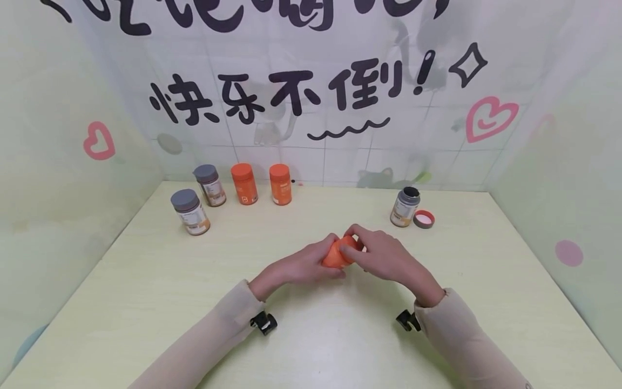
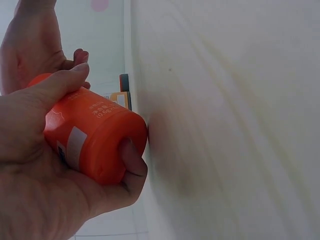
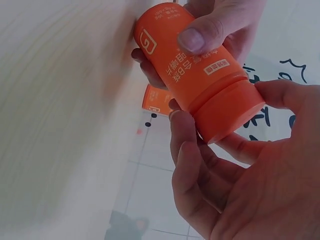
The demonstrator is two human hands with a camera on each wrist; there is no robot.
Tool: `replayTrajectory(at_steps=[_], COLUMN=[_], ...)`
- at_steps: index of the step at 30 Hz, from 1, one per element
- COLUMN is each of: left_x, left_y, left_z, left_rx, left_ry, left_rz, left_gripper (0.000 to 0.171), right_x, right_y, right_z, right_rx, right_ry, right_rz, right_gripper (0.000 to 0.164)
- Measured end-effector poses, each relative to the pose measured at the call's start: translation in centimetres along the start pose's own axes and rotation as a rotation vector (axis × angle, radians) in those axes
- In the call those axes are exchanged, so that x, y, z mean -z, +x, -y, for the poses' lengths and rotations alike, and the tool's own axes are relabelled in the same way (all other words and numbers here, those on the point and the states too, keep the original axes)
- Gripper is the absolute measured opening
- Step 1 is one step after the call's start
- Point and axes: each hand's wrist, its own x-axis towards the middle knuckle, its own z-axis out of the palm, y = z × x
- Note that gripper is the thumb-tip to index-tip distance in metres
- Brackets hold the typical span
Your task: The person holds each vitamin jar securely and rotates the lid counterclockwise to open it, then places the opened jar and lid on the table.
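Just over the middle of the table, an orange supplement bottle is held tilted between both hands. My left hand grips its body, the thumb along the side and a finger curled under the base in the left wrist view. The fingers and thumb of my right hand pinch the orange cap around its rim. In the right wrist view the cap sits on the bottle, with a thin groove between the two. White lettering runs along the bottle's side.
Two grey-capped bottles and two orange bottles stand at the back left. An uncapped bottle stands at the back right, beside a red-rimmed cap lying inside up. A printed curtain hangs behind the table.
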Motion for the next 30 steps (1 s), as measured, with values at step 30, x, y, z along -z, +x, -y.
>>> replayTrajectory(at_steps=[30], left_x=[-0.01], left_y=[0.06], left_z=[0.23], left_rx=[-0.015], left_ry=[0.014], left_rz=[-0.001], left_gripper=[0.045], right_x=[0.21], right_y=[0.0], right_z=[-0.25], right_rx=[0.085], right_ry=[-0.062], right_rz=[0.036], right_gripper=[0.04])
